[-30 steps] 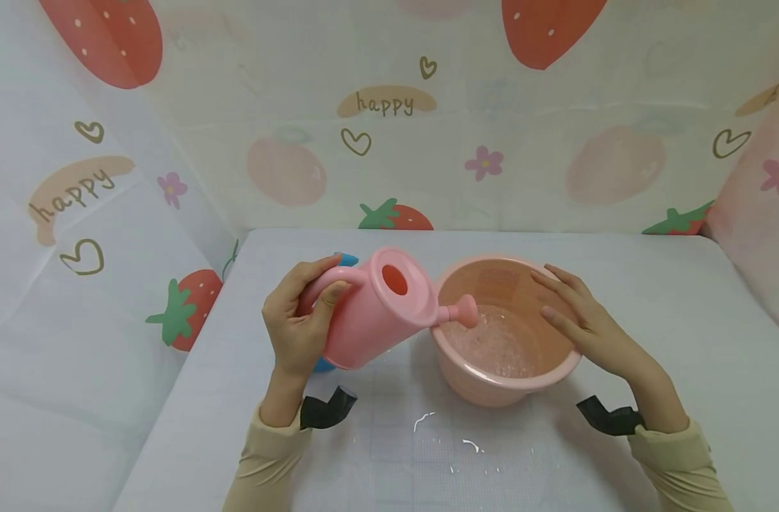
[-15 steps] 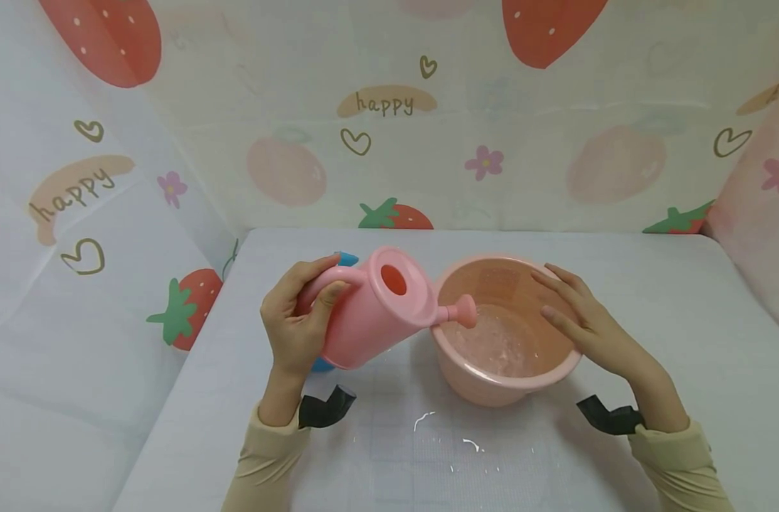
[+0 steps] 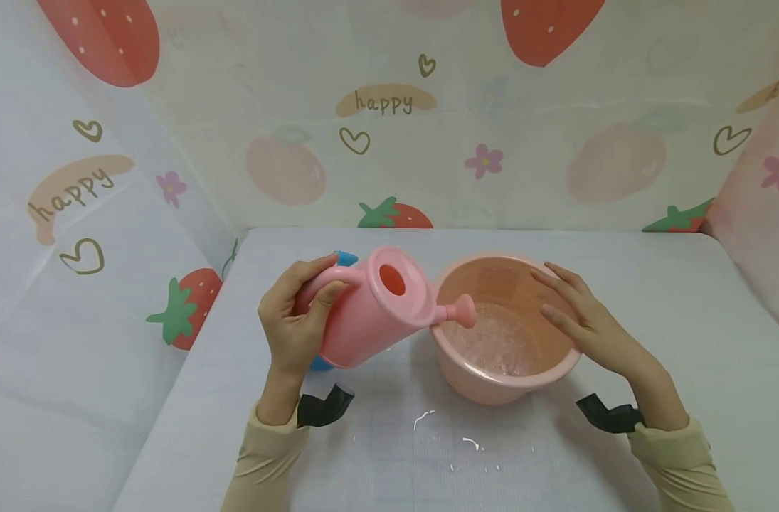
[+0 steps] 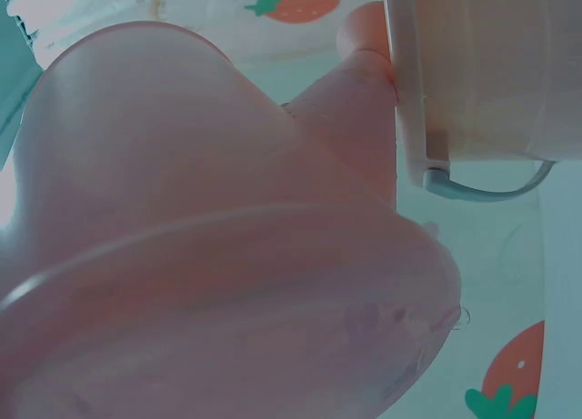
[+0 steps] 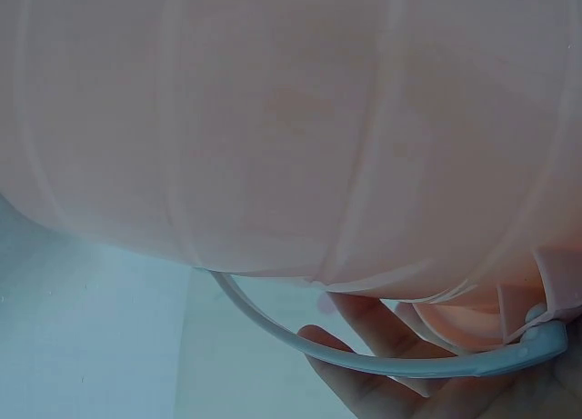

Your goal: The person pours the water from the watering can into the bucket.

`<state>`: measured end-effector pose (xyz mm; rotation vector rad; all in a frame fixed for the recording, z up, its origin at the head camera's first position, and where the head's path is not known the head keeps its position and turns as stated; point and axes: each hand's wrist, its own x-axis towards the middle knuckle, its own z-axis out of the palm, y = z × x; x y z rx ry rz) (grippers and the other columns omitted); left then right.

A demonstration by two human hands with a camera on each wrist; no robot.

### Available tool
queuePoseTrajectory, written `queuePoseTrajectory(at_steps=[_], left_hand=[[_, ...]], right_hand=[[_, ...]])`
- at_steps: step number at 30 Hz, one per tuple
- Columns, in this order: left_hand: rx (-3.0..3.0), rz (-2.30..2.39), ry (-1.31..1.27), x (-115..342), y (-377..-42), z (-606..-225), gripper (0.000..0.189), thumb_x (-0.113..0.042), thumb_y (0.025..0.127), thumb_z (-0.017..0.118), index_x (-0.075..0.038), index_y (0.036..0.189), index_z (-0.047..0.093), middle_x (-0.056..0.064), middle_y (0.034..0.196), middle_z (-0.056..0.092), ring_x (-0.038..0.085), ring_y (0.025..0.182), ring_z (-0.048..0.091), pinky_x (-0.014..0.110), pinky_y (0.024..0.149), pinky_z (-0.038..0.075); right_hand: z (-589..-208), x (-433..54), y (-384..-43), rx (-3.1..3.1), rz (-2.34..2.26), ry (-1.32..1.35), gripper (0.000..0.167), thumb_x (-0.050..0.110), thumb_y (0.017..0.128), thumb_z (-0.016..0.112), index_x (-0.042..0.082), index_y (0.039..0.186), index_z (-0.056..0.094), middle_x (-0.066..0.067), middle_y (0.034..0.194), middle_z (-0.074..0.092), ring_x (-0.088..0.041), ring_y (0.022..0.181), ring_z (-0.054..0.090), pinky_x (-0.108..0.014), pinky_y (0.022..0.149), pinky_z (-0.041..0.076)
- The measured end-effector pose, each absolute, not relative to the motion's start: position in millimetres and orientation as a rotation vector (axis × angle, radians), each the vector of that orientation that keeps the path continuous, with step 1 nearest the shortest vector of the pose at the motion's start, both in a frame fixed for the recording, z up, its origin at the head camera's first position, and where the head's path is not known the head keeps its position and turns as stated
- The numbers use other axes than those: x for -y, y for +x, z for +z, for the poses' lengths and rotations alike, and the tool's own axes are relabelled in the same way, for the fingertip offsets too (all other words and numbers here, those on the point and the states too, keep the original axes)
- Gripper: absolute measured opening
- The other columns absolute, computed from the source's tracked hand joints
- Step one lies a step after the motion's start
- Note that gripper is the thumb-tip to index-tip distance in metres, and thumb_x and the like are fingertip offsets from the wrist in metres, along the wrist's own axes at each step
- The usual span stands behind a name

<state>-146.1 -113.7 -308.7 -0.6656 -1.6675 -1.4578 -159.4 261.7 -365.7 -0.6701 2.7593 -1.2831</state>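
Head camera looks forward and down; both wrist views, up close, apparently share the bucket [image 5: 273, 137].

The table [image 3: 658, 306] bears a bucket [image 3: 481, 387] and (mostly hidden) something blue [image 3: 346, 258].

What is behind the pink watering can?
Blue parts show beyond the watering can, above and below; the rest is covered, so whether they are one thing is unclear.

Watering can [image 3: 363, 327] left of bucket [image 3: 488, 395], spout [image 3: 459, 311] over rim [image 3: 513, 383], water [image 3: 498, 347] in bucket, table [image 3: 671, 320] beneath, backdrop [image 3: 523, 92] behind
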Motion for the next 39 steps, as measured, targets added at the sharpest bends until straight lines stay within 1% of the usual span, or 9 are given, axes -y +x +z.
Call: queuePoseTrajectory(at_steps=[18, 25, 29, 35, 39], left_hand=[[1.671, -1.445, -0.661, 115.3, -147.3, -309.3, 0.041, -0.030, 0.083, 0.068, 0.007, 0.099, 0.066, 0.008, 0.089, 0.069, 0.015, 0.081, 0.065, 0.025, 0.076, 0.054], [1.666, -1.450, -0.671, 115.4, -147.3, -309.3, 0.042, -0.031, 0.084, 0.068, 0.008, 0.098, 0.066, 0.006, 0.089, 0.070, 0.015, 0.082, 0.065, 0.026, 0.076, 0.054], [1.663, -1.442, -0.674, 115.6, -147.4, -309.2, 0.042, -0.031, 0.083, 0.068, 0.008, 0.098, 0.066, 0.007, 0.089, 0.070, 0.014, 0.081, 0.065, 0.025, 0.076, 0.054], [1.657, -1.441, -0.686, 115.9, -147.9, -309.4, 0.041, -0.030, 0.083, 0.069, 0.008, 0.098, 0.066, 0.007, 0.087, 0.069, 0.014, 0.080, 0.064, 0.024, 0.075, 0.054], [1.656, -1.439, -0.688, 115.9, -147.9, -309.6, 0.041, -0.030, 0.083, 0.068, 0.009, 0.098, 0.066, 0.007, 0.086, 0.069, 0.014, 0.080, 0.064, 0.024, 0.075, 0.054]], right_hand=[[-364.3, -260.9, -161.4, -2.768, -1.273, -0.661, 0.055, 0.015, 0.094, 0.053, 0.026, 0.144, 0.033, -0.006, 0.152, 0.017, -0.039, 0.136, 0.020, -0.072, 0.094, 0.025], [-364.3, -261.1, -160.6, -2.762, -1.279, -0.658, 0.055, 0.015, 0.094, 0.053, 0.027, 0.144, 0.032, -0.007, 0.152, 0.017, -0.039, 0.136, 0.020, -0.072, 0.094, 0.025], [-364.0, -260.9, -160.3, -2.762, -1.280, -0.657, 0.055, 0.014, 0.094, 0.052, 0.027, 0.144, 0.032, -0.005, 0.152, 0.017, -0.039, 0.136, 0.020, -0.072, 0.094, 0.025], [-364.6, -260.2, -160.1, -2.764, -1.282, -0.659, 0.054, 0.015, 0.094, 0.052, 0.025, 0.144, 0.033, -0.007, 0.151, 0.018, -0.039, 0.135, 0.021, -0.071, 0.094, 0.026], [-365.2, -259.8, -160.1, -2.776, -1.274, -0.664, 0.054, 0.016, 0.094, 0.052, 0.025, 0.144, 0.033, -0.007, 0.151, 0.018, -0.038, 0.135, 0.021, -0.071, 0.094, 0.026]])
